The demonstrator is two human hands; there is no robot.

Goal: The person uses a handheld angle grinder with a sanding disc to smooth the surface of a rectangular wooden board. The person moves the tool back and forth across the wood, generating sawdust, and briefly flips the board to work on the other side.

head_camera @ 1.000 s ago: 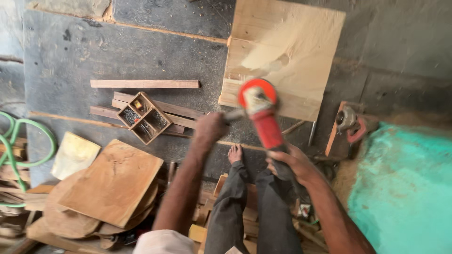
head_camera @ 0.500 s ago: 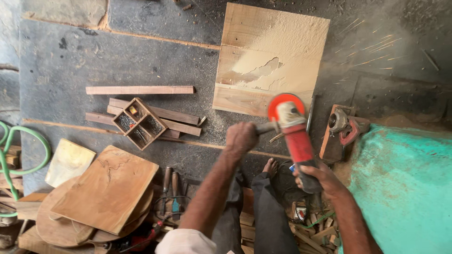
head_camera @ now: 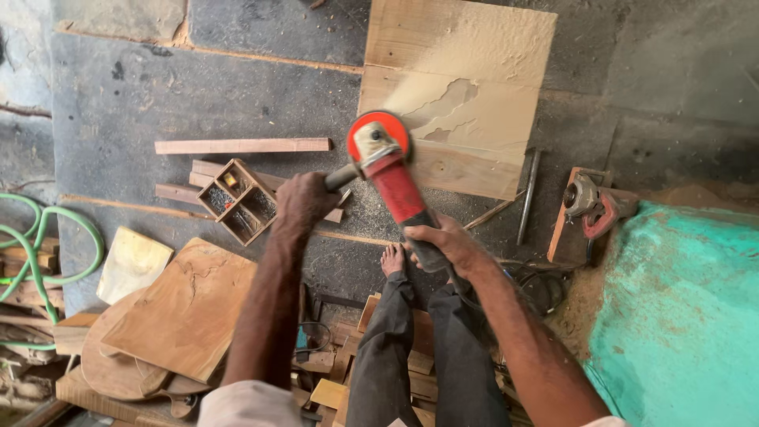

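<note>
— Green hose (head_camera: pixel 47 245) lay coiled at the far left, didn't it?
— Yes, beside a stack of brown wooden slabs (head_camera: pixel 178 312) on the floor. Just right of those sat a small wooden compartment box (head_camera: pixel 239 200), resting on some long wooden strips (head_camera: pixel 241 146).
— And the hands?
— The left hand (head_camera: pixel 304 202) was wrapped in a closed grip around the side handle of the red angle grinder (head_camera: pixel 387 170). The right hand (head_camera: pixel 443 241) was closed around the grinder's dark rear body.
— Where was the grinder?
— At the lower left part of a pale square wooden board (head_camera: pixel 466 79) dusted with sawdust, its round orange guard over the board's edge. Farther right, another power tool (head_camera: pixel 589 205) sat beside a turquoise surface (head_camera: pixel 680 308).
</note>
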